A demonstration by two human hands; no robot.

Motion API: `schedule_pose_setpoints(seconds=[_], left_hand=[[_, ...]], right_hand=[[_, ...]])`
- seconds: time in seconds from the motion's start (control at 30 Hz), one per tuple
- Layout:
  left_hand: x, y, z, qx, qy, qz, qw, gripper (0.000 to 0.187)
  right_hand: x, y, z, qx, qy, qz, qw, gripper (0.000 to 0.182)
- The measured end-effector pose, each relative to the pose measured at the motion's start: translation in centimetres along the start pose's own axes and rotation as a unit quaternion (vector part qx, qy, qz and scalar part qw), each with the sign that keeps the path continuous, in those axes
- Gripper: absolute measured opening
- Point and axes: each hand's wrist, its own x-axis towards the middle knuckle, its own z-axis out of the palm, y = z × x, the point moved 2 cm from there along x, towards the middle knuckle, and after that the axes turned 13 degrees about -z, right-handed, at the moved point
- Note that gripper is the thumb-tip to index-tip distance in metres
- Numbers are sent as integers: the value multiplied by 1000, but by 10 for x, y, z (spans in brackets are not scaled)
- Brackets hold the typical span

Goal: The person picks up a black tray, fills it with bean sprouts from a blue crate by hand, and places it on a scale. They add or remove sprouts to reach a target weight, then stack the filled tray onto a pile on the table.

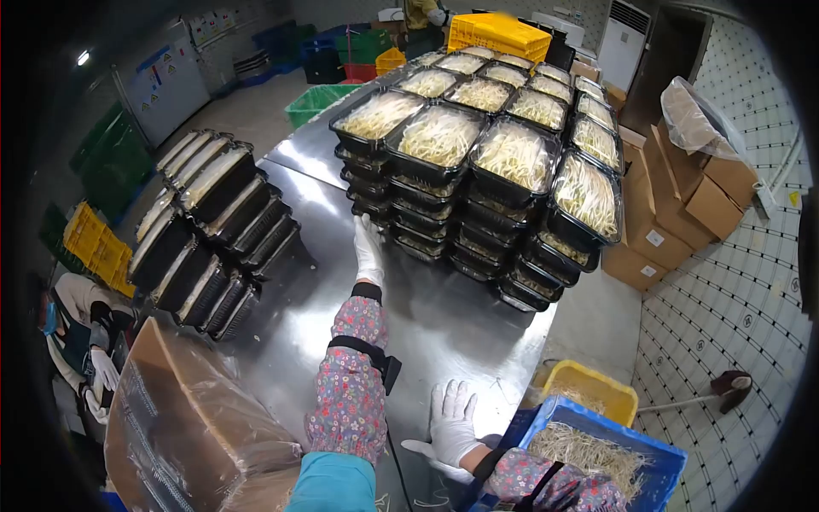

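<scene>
My left hand point(369, 250), in a white glove, stretches forward over the steel table point(294, 320). Its fingers are extended, with the tips right at the near left corner of stacked black trays point(426, 215). Those trays stand several layers high, and the top ones show pale bean sprouts point(439, 135). Spread out flat at the table's near edge is my right hand point(452, 422), also gloved, holding nothing. Beside it a blue crate point(657, 456) contains loose sprouts point(589, 452). Flowered sleeves with black straps cover both my arms.
More stacked trays point(226, 226) stand on the left. A plastic-lined cardboard box point(171, 410) sits at the near left, by another person's gloved hand point(104, 370). A yellow bin point(610, 384) adjoins the blue crate. Cardboard boxes point(674, 213) line the right; a yellow crate point(499, 34) is behind.
</scene>
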Motion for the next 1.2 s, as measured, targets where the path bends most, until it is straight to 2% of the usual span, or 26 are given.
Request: schedule_pose_setpoints(seconds=[0.03, 0.1, 0.13, 0.17, 0.23, 0.27, 0.3, 0.43, 0.5, 0.57, 0.63, 0.7, 0.77, 0.8, 0.87, 0.9, 0.93, 0.97, 1.0, 1.03, 1.1, 1.13, 1.17, 1.2], left_hand=[[-4, -1, 6, -1, -1, -9, 1000, 82], [-5, -3, 7, -19, -49, 39, 998, 75], [-7, -3, 7, -36, -5, 44, 998, 70], [-16, -2, 10, -31, -5, 45, 998, 70], [-45, -4, 10, 6, 58, 2, 998, 68], [-26, -30, -14, 28, 95, 70, 993, 64], [-45, -31, -11, 6, 116, 36, 993, 62], [-110, -48, -25, 10, 96, 16, 995, 60], [-164, -42, -16, -18, 77, -45, 996, 57], [-220, -40, -15, -41, 46, -58, 996, 55], [-272, -46, -22, -68, 9, -87, 994, 53], [-334, -43, -9, -110, 13, -137, 984, 51], [-384, -44, -7, -173, -18, -165, 971, 48], [-412, -42, -10, -175, -13, -153, 972, 48], [-467, -28, -5, -133, -119, -141, 974, 49], [-489, -18, -6, -137, -113, -133, 975, 49], [-512, -7, -5, -143, -140, -134, 971, 49], [-534, 4, -1, -149, -168, -134, 965, 50], [-555, 17, 2, -155, -152, -147, 965, 50], [-574, 34, 7, -161, -151, -143, 965, 50], [-609, 71, 14, -132, -173, -93, 972, 51], [-621, 86, 12, -163, -188, -70, 966, 50], [-635, 99, 8, -196, -200, -52, 959, 49], [-651, 116, 5, -201, -205, -24, 958, 48]], right_hand=[[0, 1, -1, 1, -5, 7, 1000, 128], [1, 0, -4, -2, -17, -1, 1000, 128], [1, 0, -4, 3, -16, -1, 1000, 128], [1, 0, -4, 1, -17, -1, 1000, 128], [-2, 2, -4, 1, -14, -2, 1000, 128], [-3, 3, -4, 1, -9, -3, 1000, 128], [-2, 2, -3, 3, -3, -7, 1000, 128], [-8, 6, 6, 12, 53, -27, 998, 128], [-8, 7, 4, 3, 52, -26, 998, 128], [-7, 6, 7, 4, 74, -34, 997, 128], [-7, 4, 5, -17, 33, -2, 999, 130], [-7, 2, 6, -9, 29, -5, 1000, 128], [2, 6, 16, -69, 2, 30, 997, 121], [3, 5, 20, -72, 4, 17, 997, 121], [10, 19, 30, -41, 0, 17, 999, 116], [33, 49, 98, -341, 312, -12, 887, 112], [28, 29, 43, -141, 96, -15, 985, 108], [12, 1, -24, 63, -112, 64, 990, 104], [64, 34, 22, 237, -95, 15, 967, 100], [113, 65, 68, 412, -96, -23, 906, 97], [18, -60, -110, 238, 93, -23, 967, 90], [29, -75, -119, 302, 183, -74, 933, 85], [19, -102, -147, 339, 218, -116, 908, 80], [13, -126, -165, 417, 247, -174, 857, 76]])
